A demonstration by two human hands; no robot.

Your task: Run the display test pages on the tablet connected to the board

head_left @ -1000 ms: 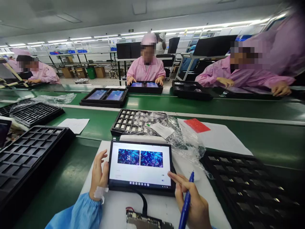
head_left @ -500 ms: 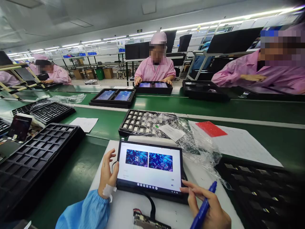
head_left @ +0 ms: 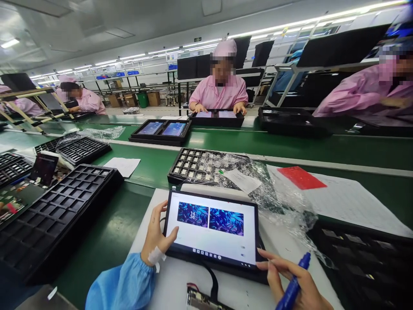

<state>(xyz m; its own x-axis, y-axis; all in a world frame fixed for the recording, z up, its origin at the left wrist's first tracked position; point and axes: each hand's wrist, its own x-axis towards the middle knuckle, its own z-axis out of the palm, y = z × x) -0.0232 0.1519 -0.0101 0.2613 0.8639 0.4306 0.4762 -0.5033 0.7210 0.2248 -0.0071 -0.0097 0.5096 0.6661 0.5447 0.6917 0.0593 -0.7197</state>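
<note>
A tablet (head_left: 209, 237) with a lit screen, showing two blue patterned pictures and a row of icons, lies tilted on a dark support over a white foam pad (head_left: 174, 288). At its left edge my left hand (head_left: 158, 232) has its fingers apart, the thumb reaching over the screen's border; white tape is on the wrist. My right hand (head_left: 293, 280) holds a blue marker pen (head_left: 293, 286), while its forefinger points at the tablet's lower right corner. A black flat cable (head_left: 211, 277) runs from under the tablet to a circuit board (head_left: 201, 299) at the bottom.
Black compartment trays stand left (head_left: 61, 211) and right (head_left: 361, 258). Behind the tablet, clear plastic wrap (head_left: 274, 185) covers part of a tray of small parts (head_left: 189, 165). A red card (head_left: 301, 177) lies on papers. Across the green bench, co-workers in pink sit near trayed tablets (head_left: 161, 129).
The view has swung left, so everything sits further right in the picture. My left thumb has moved from beside the tablet to over its screen edge. My right hand keeps the marker pen.
</note>
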